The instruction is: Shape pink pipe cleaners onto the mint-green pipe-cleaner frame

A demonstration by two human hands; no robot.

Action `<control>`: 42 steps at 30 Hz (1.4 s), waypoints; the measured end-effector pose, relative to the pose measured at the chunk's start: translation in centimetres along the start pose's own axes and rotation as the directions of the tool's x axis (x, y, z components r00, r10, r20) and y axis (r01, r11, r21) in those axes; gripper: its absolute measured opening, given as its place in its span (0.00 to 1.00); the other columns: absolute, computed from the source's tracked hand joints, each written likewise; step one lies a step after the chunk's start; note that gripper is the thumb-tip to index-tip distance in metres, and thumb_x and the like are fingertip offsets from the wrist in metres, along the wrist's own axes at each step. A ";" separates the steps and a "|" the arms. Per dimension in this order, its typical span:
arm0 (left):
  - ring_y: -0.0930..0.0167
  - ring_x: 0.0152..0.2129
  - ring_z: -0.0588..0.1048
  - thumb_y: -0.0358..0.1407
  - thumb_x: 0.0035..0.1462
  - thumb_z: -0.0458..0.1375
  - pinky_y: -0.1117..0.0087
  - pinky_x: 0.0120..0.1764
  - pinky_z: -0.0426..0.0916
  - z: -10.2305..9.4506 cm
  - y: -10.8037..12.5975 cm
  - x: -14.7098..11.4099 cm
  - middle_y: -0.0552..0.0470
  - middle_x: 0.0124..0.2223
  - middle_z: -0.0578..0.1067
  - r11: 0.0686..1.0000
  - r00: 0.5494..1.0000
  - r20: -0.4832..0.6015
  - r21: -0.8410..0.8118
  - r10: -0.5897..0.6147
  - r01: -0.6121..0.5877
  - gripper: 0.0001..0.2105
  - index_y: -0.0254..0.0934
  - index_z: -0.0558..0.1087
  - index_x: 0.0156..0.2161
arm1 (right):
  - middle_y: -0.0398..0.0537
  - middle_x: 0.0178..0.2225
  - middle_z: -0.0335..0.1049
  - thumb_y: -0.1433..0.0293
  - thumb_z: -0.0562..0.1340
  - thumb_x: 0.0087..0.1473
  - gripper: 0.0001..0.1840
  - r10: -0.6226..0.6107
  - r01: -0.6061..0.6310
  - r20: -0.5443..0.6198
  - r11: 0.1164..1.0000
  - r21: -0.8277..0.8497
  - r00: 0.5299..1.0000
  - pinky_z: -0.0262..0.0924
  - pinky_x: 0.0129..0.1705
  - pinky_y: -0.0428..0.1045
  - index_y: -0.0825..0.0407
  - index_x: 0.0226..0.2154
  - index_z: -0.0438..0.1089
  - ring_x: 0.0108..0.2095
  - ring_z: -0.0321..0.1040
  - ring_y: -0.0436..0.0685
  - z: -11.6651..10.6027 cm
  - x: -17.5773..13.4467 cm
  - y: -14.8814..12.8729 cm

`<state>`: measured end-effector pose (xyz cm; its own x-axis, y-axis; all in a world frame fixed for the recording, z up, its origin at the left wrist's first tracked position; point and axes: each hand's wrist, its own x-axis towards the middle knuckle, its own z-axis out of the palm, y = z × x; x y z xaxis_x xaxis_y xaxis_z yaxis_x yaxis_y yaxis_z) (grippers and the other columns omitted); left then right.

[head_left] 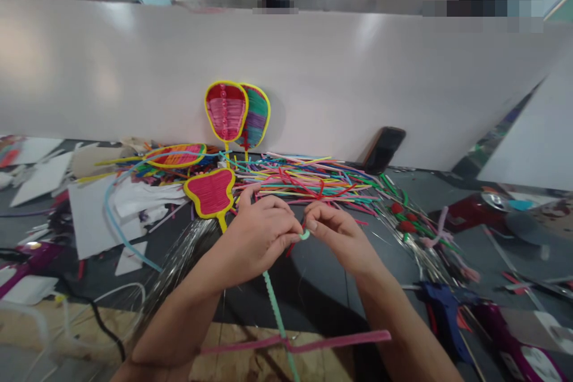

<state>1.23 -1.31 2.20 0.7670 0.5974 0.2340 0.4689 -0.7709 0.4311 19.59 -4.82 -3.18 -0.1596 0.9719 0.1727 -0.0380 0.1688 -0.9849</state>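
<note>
Left hand (264, 233): fingers clamped on a mint curl (305, 235), apparently to steady it; curl protrudes just past the fingertips. Right hand (338, 233): fingers bent at its other side, cannot tell whether gripping. Mint stem (273, 301) shows below left hand, pink stem (340, 340) across it. Beyond, on the bench (394, 250): two fans (226, 113) lean against a white panel (335, 83), presumably to save space
</note>
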 end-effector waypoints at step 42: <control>0.70 0.38 0.72 0.29 0.56 0.52 0.70 0.44 0.63 -0.1 -0.3 0.3 0.54 0.38 0.76 0.972 0.990 0.020 -0.190 -0.139 0.140 0.07 0.38 0.70 0.38 | 0.45 0.34 0.73 0.68 0.62 0.51 0.04 -0.527 0.375 0.207 0.234 -0.897 0.824 0.51 0.46 0.57 0.51 0.32 0.68 0.37 0.63 0.56 1.9 -1.8 -2.3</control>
<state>1.24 -0.93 2.27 0.7030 0.6942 0.1543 0.4800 -0.6233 0.6173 18.08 -7.22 -1.22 -0.3161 0.6783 0.6633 0.8162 0.5508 -0.1743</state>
